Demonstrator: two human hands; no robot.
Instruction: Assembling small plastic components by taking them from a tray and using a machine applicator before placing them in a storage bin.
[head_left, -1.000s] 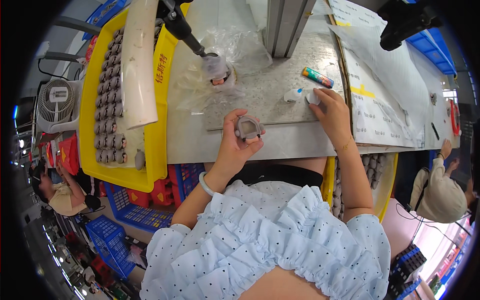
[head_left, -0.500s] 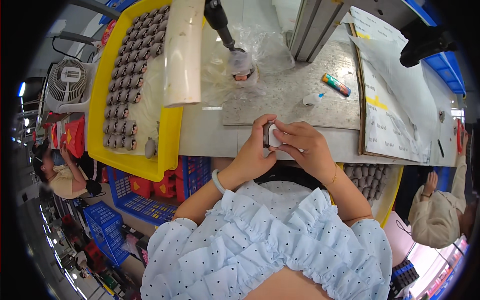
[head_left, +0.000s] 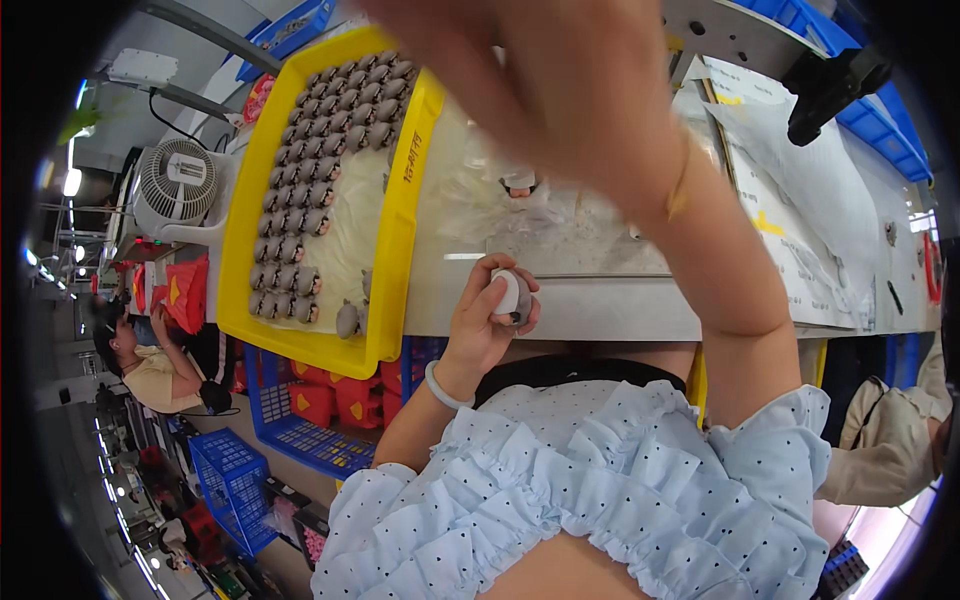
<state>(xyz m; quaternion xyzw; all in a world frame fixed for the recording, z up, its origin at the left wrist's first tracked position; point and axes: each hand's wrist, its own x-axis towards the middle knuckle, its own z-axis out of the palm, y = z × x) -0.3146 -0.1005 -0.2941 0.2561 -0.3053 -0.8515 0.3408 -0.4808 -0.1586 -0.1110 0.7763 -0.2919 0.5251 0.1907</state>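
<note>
Near the middle of the frame, the person's left hand (head_left: 478, 326) curls around a small grey-and-white piece (head_left: 514, 298). The right hand (head_left: 545, 85) blurs across the top centre. At upper left, a yellow tray (head_left: 397, 270) carries rows of grey figures (head_left: 290, 222); a fan (head_left: 178, 186) stands farther left.

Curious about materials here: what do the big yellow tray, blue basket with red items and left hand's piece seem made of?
Big yellow tray: likely plastic, smooth, with a slight sheen and moulded rim. Blue basket: probably plastic too; its lattice walls look moulded. Grey and white piece in the left hand: matte, perhaps vinyl or resin; can't tell.
</note>
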